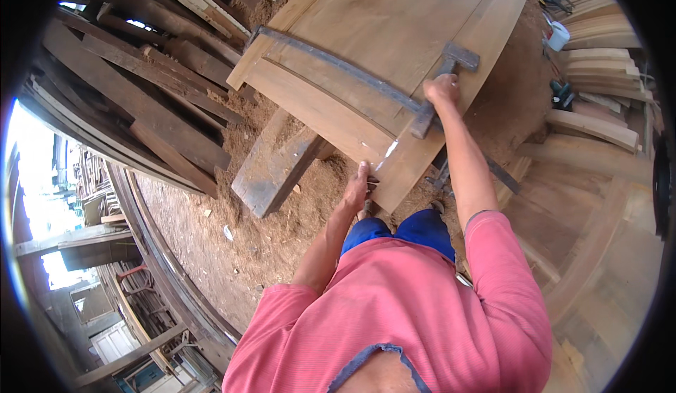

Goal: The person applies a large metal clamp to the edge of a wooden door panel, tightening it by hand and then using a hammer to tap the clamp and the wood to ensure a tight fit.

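In front of me lies a wooden panel door (366,16) made of framed brown boards. A grey metal bar clamp (338,62) stretches across it, and a dark block (422,122) sits at the bar's right end. My right hand (442,90) is closed around the handle of a hammer (461,56), its grey head beyond my fist over the door's right side. My left hand (360,184) grips the door's near edge, thumb up along it and fingers partly hidden. White glue-like smears (387,152) mark a joint just beyond that hand.
A thick timber beam (271,171) sticks out beneath the door at left. Dark planks (141,104) are piled at far left. Curved wood pieces (598,69) are stacked at right, near a framed panel (563,210). Sawdust (310,206) covers the ground.
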A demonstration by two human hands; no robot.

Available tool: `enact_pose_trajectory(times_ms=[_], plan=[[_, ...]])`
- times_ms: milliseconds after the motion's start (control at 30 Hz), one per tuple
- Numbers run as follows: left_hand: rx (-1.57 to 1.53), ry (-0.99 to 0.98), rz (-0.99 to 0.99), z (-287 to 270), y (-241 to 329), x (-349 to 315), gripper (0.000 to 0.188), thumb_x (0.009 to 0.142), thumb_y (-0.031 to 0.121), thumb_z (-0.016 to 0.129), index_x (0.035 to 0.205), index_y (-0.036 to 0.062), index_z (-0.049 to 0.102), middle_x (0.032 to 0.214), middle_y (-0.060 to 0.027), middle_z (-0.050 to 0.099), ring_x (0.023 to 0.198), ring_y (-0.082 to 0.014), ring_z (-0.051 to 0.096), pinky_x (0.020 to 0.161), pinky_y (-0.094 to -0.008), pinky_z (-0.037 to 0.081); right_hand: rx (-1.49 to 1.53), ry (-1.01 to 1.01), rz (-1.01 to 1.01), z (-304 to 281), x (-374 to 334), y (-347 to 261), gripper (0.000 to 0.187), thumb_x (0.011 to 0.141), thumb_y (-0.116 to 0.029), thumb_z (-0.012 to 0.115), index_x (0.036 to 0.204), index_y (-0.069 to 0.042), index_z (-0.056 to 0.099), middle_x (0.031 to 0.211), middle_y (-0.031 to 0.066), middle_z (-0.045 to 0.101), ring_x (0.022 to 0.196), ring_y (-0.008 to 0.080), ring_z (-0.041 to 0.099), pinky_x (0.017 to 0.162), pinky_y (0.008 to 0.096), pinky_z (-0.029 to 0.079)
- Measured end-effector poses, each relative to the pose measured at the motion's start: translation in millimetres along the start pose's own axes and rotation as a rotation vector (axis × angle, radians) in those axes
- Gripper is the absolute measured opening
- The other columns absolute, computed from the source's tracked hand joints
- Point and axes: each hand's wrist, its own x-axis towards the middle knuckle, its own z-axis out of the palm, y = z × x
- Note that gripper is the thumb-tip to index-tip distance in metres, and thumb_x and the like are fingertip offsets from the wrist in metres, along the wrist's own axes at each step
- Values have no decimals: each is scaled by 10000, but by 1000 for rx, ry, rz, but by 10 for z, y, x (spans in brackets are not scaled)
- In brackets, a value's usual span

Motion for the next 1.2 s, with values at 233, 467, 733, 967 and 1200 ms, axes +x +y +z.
enact_pose_trajectory(times_ms=[233,467,733,967,1200], plan=[[32,-277,-87,-242,128,72,665,984,659,427,1143,35,593,1064,-104,659,874,-216,574,829,-448,499,818,-147,-222,-694,-863,524,244,692,-155,735,861,-9,637,769,55,619,702,141,583,607,330,483],[-103,-470,-196,-403,60,378,684,964,622,531,1294,23,516,1229,-170,571,926,-223,540,829,-463,504,1298,-54,-119,-1278,-3085,1444,483,922,-128,665,1327,-10,431,880,75,602,683,158,616,579,320,534],[-15,-520,-128,-485,20,435,655,976,594,534,1312,33,495,1150,-153,608,789,-184,568,726,-398,530,1111,310,583,-1052,-3792,3005,244,949,-266,631,825,-56,618,704,56,616,599,167,609,527,330,511],[57,-480,-80,-458,120,345,575,994,567,521,1213,37,549,1077,-149,657,685,-154,535,672,-333,517,1290,-491,526,6,-3832,1674,127,881,-115,656,979,-42,622,718,86,635,609,188,644,512,352,541],[62,-493,-71,-510,76,453,509,1009,529,522,1143,40,571,1046,-156,683,665,-116,494,632,-304,482,1221,-189,586,-430,-3775,2647,235,931,-257,657,909,-27,611,699,97,629,576,213,639,494,365,543]])
